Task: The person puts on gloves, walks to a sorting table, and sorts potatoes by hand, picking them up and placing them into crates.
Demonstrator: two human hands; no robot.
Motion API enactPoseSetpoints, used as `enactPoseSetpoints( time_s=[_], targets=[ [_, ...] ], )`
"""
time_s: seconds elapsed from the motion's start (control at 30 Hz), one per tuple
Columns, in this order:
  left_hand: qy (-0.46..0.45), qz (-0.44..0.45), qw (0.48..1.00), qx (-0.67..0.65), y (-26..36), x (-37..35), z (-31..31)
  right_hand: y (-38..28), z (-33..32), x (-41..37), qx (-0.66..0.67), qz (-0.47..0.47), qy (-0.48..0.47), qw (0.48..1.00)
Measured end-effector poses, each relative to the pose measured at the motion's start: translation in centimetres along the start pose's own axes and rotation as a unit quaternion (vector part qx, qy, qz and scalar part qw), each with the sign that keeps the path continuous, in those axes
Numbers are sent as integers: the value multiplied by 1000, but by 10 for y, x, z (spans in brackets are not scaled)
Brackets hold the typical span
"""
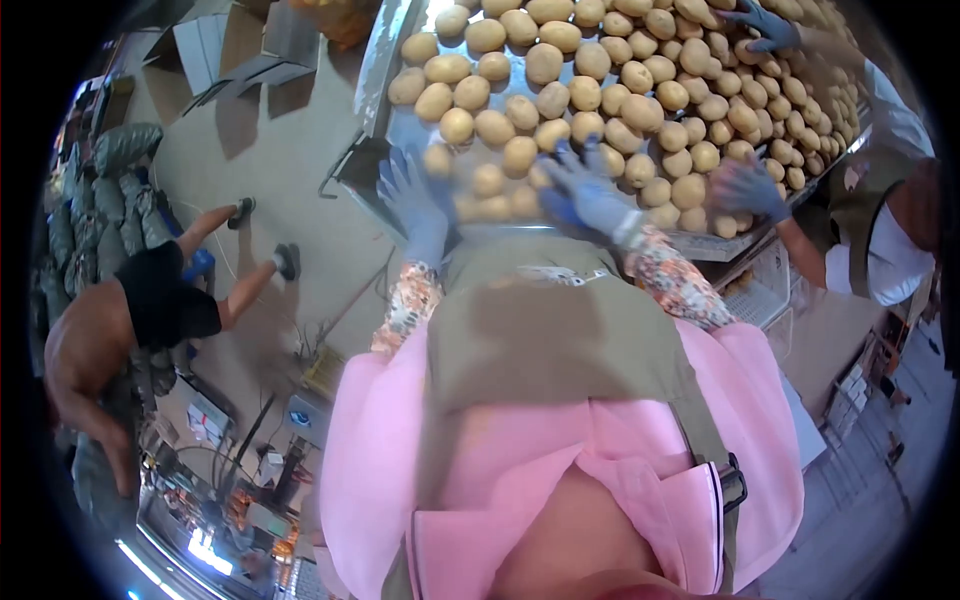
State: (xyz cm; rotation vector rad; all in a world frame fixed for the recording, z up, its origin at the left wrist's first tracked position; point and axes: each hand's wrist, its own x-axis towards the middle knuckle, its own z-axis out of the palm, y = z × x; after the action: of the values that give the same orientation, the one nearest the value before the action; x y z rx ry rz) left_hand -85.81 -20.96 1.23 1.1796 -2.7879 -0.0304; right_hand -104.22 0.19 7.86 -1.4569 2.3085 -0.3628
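Note:
Potatoes (pixel 543 63) cover most of a metal sorting table (pixel 410 125). My left hand (pixel 408 198), in a blue-grey glove, is over the table's near left corner with its fingers spread and nothing in it. To its right, several blurred potatoes (pixel 489 180) lie between my two hands. My right hand (pixel 590 188), gloved alike, rests over the near edge of the pile, fingers apart, close to or touching potatoes; the contact is hard to make out. Flowered sleeve covers (pixel 680 278) reach up both my forearms.
A co-worker (pixel 870 230) at the right has one gloved hand (pixel 768 28) on the far potatoes and another, blurred, hand (pixel 748 188) near mine. Another person (pixel 150 310) bends over filled sacks (pixel 115 215) at the left. Cardboard boxes (pixel 245 50) stand behind. A plastic crate (pixel 760 290) is under the table.

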Motion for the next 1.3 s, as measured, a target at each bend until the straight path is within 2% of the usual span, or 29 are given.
enactPoseSetpoints(
  time_s=[0.03, 0.13, 0.2, 0.23, 0.27, 0.3, 0.33, 0.37, 0.4, 0.43, 0.5, 0.57, 0.6, 0.63, 0.67, 0.73, 0.8, 0.83, 0.87, 0.9, 0.93, 0.97, 1.0, 1.03, 1.1, 1.17, 1.23, 1.27, 1.3],
  targets=[
    [13, 2, 997, -79, 10, 16, -7, -12, 25, 10, 113, -35, -6, 993],
    [16, 51, 948, -313, 36, 65, -12, -61, 67, 39, 177, -62, -25, 982],
    [-82, 34, 928, -363, 47, 88, -6, -70, 60, 61, 152, -194, 17, 969],
    [-84, 38, 927, -364, 52, 84, -8, -71, 24, 62, 277, -113, -57, 952],
    [-118, 54, 960, -249, 57, 76, -15, -69, -9, 59, 396, -30, -129, 909],
    [-149, 68, 978, -129, 57, 67, -15, -43, 16, 60, 392, -33, -73, 916],
    [-150, 71, 978, -128, 56, 58, -21, -15, 27, 65, 384, -20, -33, 922],
    [-160, 72, 970, -167, 53, 48, -25, -11, -13, 54, 466, 85, 21, 880],
    [-170, 72, 961, -207, 50, 41, -25, 16, -8, 51, 331, 26, 226, 916],
    [-130, 89, 968, -197, 40, 30, -2, 24, -34, 32, 159, 8, 332, 930],
    [-123, 95, 972, -176, 32, 12, 1, 57, -32, 9, -5, 81, 245, 966],
    [-160, 87, 981, -74, 32, -5, -11, 81, 2, -26, -111, 30, 156, 981],
    [-161, 89, 980, -71, 29, -11, -12, 83, 11, -36, -163, 7, 112, 980],
    [-156, 92, 982, -52, 28, -17, -11, 64, -1, -42, -100, -5, 66, 993],
    [-149, 94, 984, -36, 30, -23, -8, 54, -3, -41, -125, 28, 49, 991],
    [-154, 94, 983, -17, 45, -19, -29, 33, 9, -25, -9, 55, 9, 998],
    [-155, 113, 975, -111, 55, -15, -34, 13, 25, 0, 138, 14, -63, 988],
    [-121, 148, 947, -257, 52, -15, -16, -11, 28, 10, 71, 35, -47, 996],
    [-120, 155, 946, -258, 55, -7, -11, -32, 31, 17, 4, 57, -32, 998],
    [-165, 178, 957, -160, 59, 2, -6, -35, 36, 24, 2, 63, -27, 998],
    [-206, 199, 956, -60, 62, 8, -4, -35, 43, 30, 93, 69, -11, 993],
    [-216, 129, 962, -106, 63, 11, -4, -29, 47, 34, 182, 73, 6, 981],
    [-233, 110, 963, -83, 63, 19, -18, -20, 44, 32, 179, 75, 11, 981],
    [-229, 120, 963, -80, 55, 21, -20, -14, 33, 27, 434, 105, -8, 895],
    [-225, 126, 963, -73, 44, 16, -27, -1, 6, 10, 561, 109, 96, 815],
    [-206, 85, 968, -119, 34, 3, -33, 9, -29, -11, 494, 110, 299, 809],
    [-208, 70, 970, -108, 24, -7, -31, 45, -32, -27, 258, 160, 410, 860],
    [-211, 57, 970, -102, 21, -11, -29, 70, -24, -34, -44, 176, 402, 897],
    [-199, 53, 975, -83, 20, -15, -29, 74, -14, -46, -96, 208, 326, 917]
  ],
)
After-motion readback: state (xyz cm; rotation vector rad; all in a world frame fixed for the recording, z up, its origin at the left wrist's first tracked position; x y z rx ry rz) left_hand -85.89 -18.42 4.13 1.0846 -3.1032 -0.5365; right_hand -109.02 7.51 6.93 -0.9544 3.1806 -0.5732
